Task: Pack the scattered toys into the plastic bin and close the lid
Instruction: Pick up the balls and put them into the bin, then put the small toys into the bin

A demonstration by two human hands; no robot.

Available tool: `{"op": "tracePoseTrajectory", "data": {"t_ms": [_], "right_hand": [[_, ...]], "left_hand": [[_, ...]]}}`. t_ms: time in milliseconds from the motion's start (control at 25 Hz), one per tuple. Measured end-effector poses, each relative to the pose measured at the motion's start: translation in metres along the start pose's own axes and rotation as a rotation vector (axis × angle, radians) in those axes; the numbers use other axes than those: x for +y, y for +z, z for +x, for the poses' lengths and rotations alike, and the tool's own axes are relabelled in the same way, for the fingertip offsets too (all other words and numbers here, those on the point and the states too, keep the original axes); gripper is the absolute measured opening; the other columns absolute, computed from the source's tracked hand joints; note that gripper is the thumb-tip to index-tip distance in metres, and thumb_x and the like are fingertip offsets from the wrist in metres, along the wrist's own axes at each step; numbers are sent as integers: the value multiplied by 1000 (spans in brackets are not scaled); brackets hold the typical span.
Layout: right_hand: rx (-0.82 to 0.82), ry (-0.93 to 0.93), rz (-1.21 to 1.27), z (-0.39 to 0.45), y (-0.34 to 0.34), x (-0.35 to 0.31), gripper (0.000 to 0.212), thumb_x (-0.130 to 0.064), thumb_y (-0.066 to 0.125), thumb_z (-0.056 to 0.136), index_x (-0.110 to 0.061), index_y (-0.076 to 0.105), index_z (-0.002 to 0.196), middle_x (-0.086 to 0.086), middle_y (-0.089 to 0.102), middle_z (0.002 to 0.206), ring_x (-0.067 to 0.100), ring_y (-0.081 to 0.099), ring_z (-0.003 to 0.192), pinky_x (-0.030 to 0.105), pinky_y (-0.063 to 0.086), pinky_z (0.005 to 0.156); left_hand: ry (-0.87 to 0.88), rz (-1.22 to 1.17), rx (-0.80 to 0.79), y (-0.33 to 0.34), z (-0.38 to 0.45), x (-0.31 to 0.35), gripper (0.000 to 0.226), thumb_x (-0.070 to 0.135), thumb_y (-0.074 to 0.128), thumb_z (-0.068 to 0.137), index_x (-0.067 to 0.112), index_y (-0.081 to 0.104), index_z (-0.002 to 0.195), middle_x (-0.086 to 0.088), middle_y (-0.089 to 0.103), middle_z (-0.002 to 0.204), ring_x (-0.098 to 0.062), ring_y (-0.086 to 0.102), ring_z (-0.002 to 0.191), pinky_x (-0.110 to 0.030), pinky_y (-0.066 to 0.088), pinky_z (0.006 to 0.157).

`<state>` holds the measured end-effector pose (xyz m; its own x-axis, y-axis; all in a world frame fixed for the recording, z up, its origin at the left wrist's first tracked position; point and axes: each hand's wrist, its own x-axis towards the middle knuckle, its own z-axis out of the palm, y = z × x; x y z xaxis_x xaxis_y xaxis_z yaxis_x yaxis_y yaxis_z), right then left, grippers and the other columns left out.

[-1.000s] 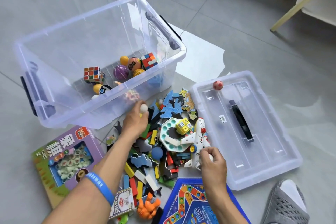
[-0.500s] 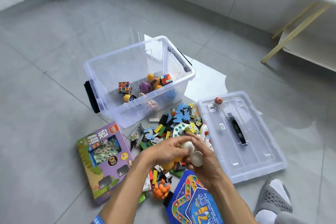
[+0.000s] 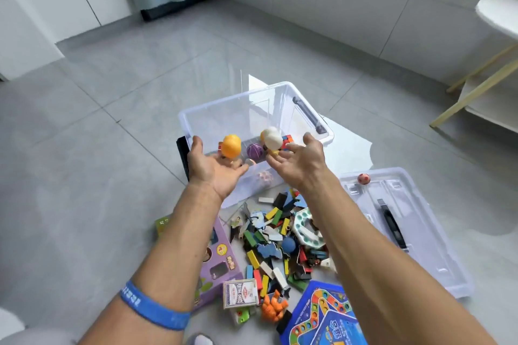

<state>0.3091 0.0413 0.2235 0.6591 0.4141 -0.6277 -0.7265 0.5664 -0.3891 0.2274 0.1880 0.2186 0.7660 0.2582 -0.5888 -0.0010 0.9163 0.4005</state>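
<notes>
The clear plastic bin (image 3: 224,105) stands open on the floor, with a purple ball (image 3: 255,152) and several other toys inside. My left hand (image 3: 215,169) and my right hand (image 3: 298,161) reach over its near wall, palms up and fingers spread. An orange ball (image 3: 231,145) hangs in the air just above my left fingers, and a white ball (image 3: 272,138) floats above my right fingers; neither is gripped. A pile of loose toys (image 3: 280,238) lies on the floor below my arms. The clear lid (image 3: 420,235) rests flat to the right with a small red ball (image 3: 363,179) on it.
A purple game box (image 3: 221,258) lies left of the pile, a card deck (image 3: 240,293) and an orange toy (image 3: 273,307) below it, and a blue game board (image 3: 322,314) at the bottom. A white shelf with wooden legs (image 3: 476,87) stands at the far right.
My hands rose from the toy pile to the bin and opened, releasing the orange and white balls into the air. The view tilted up and pulled back.
</notes>
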Motion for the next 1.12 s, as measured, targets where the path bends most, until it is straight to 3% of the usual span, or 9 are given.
{"op": "tracePoseTrajectory", "data": {"t_ms": [120, 240, 320, 400, 520, 680, 840, 960, 1120], "right_hand": [[140, -119, -83, -7, -32, -9, 55, -39, 27, 106, -1, 36, 145, 17, 31, 156, 39, 39, 139, 46, 37, 112], [424, -89, -418, -30, -139, 25, 38, -32, 41, 104, -5, 57, 126, 14, 48, 143, 35, 52, 125, 44, 46, 104], [616, 18, -614, -48, -209, 49, 21, -23, 52, 98, -9, 64, 107, 14, 58, 128, 31, 59, 112, 40, 55, 85], [678, 35, -728, -53, -254, 56, 13, -17, 56, 93, -10, 66, 99, 14, 65, 113, 28, 65, 98, 36, 56, 69], [660, -48, -864, -35, -278, 43, 17, -16, 57, 91, -12, 68, 103, 7, 70, 100, 21, 67, 82, 37, 55, 68], [736, -191, -1417, 6, -285, 32, 29, -30, 60, 87, -21, 56, 115, -1, 63, 110, 21, 60, 95, 32, 45, 76], [755, -247, -1639, 35, -311, 58, 46, -37, 67, 83, -22, 41, 118, -1, 43, 115, 21, 58, 94, 31, 45, 68], [770, -329, -1545, 42, -322, 65, 61, -26, 71, 81, -26, 33, 129, -8, 38, 119, 15, 54, 95, 28, 44, 68], [730, -286, -1293, 39, -320, 53, 87, -19, 74, 70, -33, 28, 142, -10, 41, 120, 13, 53, 99, 32, 48, 77]], "left_hand": [[151, 168, 118, -1, 6, -2, 69, 55, 35, 98, 5, 34, 146, -17, 41, 146, -34, 40, 135, -48, 35, 109], [96, 391, 185, -42, 4, -69, 36, 41, 42, 99, 13, 59, 114, -12, 63, 116, -24, 61, 102, -35, 50, 81], [-40, 775, 275, -79, 4, -121, 21, 29, 50, 96, 14, 62, 104, -10, 65, 105, -21, 61, 86, -31, 49, 69], [-99, 1289, 256, -118, 11, -161, 17, 23, 58, 91, 17, 64, 105, -6, 65, 108, -20, 61, 89, -30, 46, 73], [-119, 1659, 232, -135, 30, -185, 30, 23, 61, 85, 21, 60, 115, -3, 62, 114, -22, 59, 97, -30, 47, 80], [8, 1778, 178, -100, 80, -212, 24, 29, 55, 85, 26, 55, 109, 3, 60, 95, -20, 60, 83, -32, 49, 69], [17, 1725, 237, -109, 118, -260, 21, 31, 60, 84, 26, 56, 104, 4, 63, 97, -22, 60, 91, -37, 52, 78], [-84, 1365, 422, -109, 127, -267, 18, 27, 68, 84, 21, 64, 100, 6, 66, 88, -14, 61, 81, -27, 47, 63], [-89, 1135, 196, -99, 122, -251, 16, 24, 79, 79, 19, 68, 89, 2, 73, 83, -12, 65, 73, -16, 47, 55]]}}
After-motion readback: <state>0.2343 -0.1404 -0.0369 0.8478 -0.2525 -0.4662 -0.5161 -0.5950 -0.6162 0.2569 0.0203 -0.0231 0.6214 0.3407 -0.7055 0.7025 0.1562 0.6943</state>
